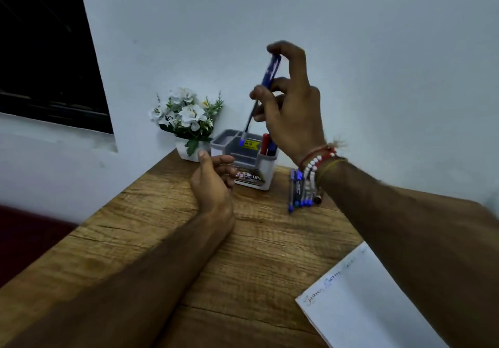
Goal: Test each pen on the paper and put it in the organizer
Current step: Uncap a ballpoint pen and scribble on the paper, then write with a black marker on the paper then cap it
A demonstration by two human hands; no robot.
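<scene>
The right hand (290,112) pinched a blue capped ballpoint pen (263,88) above the grey-and-white plastic desk organizer (252,164), while the left hand (213,183) rested loosely curled, holding nothing.

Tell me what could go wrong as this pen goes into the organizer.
1. The right hand pinches the blue pen only at its fingertips, tilted, its lower end above a different compartment of the organizer from the one holding the red and blue pens. It may slip or land askew.
2. The bracelets on that wrist appear to hang over the loose pens on the table and could drag them.
</scene>
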